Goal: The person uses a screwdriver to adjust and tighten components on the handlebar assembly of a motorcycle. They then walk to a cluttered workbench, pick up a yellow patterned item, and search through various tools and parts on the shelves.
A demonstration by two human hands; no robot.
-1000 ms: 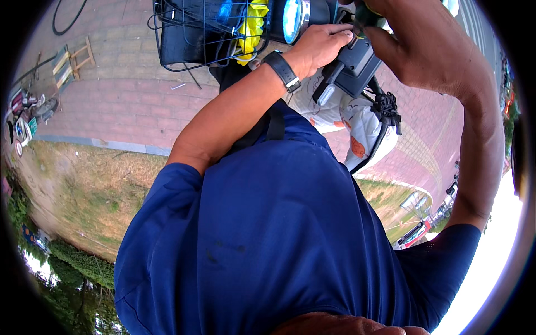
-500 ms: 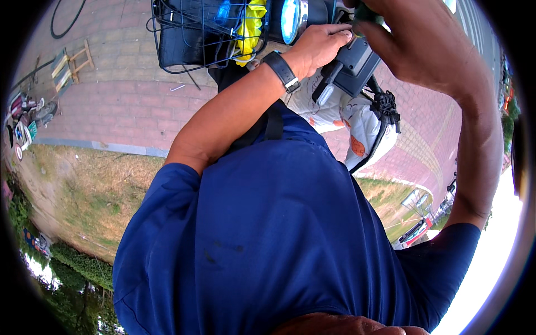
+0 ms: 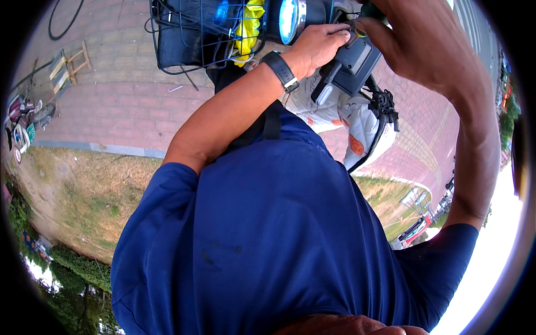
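Observation:
My left hand (image 3: 316, 49), with a dark wristwatch (image 3: 279, 70), has its fingertips closed at a small fitting I cannot make out, atop the dark housing (image 3: 353, 66) on the vehicle's handlebar. My right hand (image 3: 410, 47) is wrapped round a green handle (image 3: 373, 12) at the top edge, mostly hidden by the fingers, just right of my left fingertips. A lit round headlamp (image 3: 289, 19) sits left of them. Below the housing are a silver-tipped lever (image 3: 325, 92) and a white padded cover (image 3: 363, 137).
A black wire basket (image 3: 184, 70) holds a yellow plastic bundle (image 3: 245, 33) at top left. On the brick paving (image 3: 128, 111) lie a black loop of cable (image 3: 50, 30) and a folding wooden stool (image 3: 72, 67). Parked two-wheelers (image 3: 25, 125) stand far left, beside dry grass (image 3: 89, 190).
Both hands and the view have shifted only slightly. A small yellow part now shows between my left fingertips and the right thumb, beside the green handle.

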